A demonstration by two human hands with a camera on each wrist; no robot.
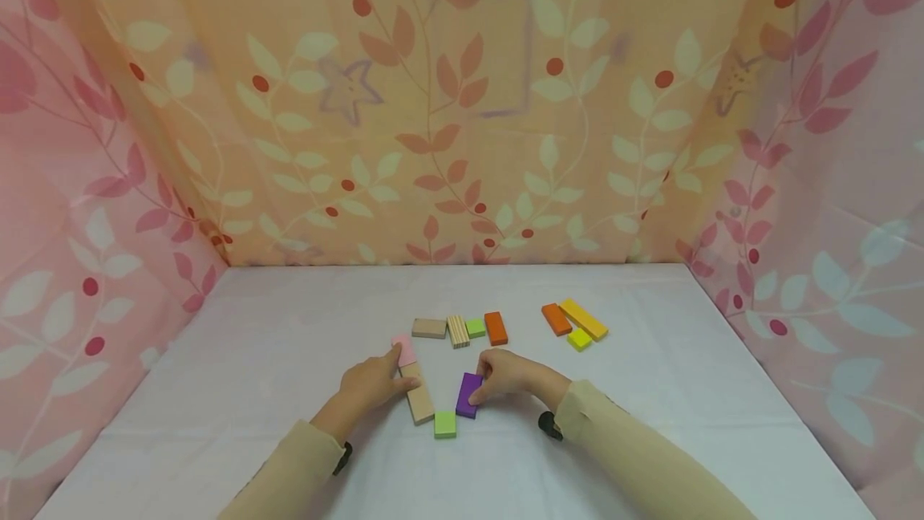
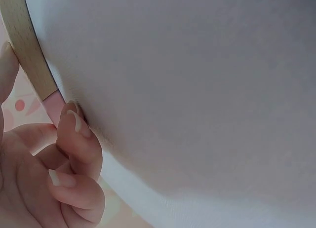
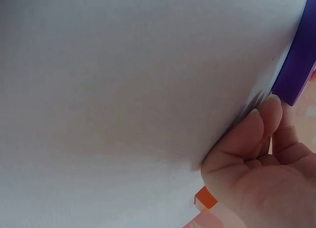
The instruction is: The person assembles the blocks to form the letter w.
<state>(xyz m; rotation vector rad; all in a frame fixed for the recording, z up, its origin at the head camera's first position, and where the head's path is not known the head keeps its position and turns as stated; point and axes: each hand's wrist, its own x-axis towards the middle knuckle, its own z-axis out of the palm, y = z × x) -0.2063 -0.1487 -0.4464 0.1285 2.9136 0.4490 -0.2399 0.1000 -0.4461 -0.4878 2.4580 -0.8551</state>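
Note:
A slanting row on the white cloth has a pink block [image 1: 404, 350] at its far end and plain wood [image 1: 421, 406] below it. My left hand [image 1: 371, 383] grips the row: the index fingertip is at the pink block and the thumb lies across the wood, hiding any seam there. Curled fingers show close to the pink block [image 2: 55, 107] in the left wrist view. My right hand [image 1: 508, 375] pinches a purple block [image 1: 468, 394] at its right side, thumb near its lower corner. Between the two slanting sides, at the near end, lies a light green block [image 1: 445, 424].
Behind the hands lie a brownish wooden block [image 1: 429, 328], a striped block [image 1: 458, 331], a small green block [image 1: 475, 327] and an orange-red block [image 1: 496, 328]. Farther right are an orange block [image 1: 557, 319], a long yellow-orange block [image 1: 585, 319] and a yellow block [image 1: 579, 339]. Patterned curtains surround the table.

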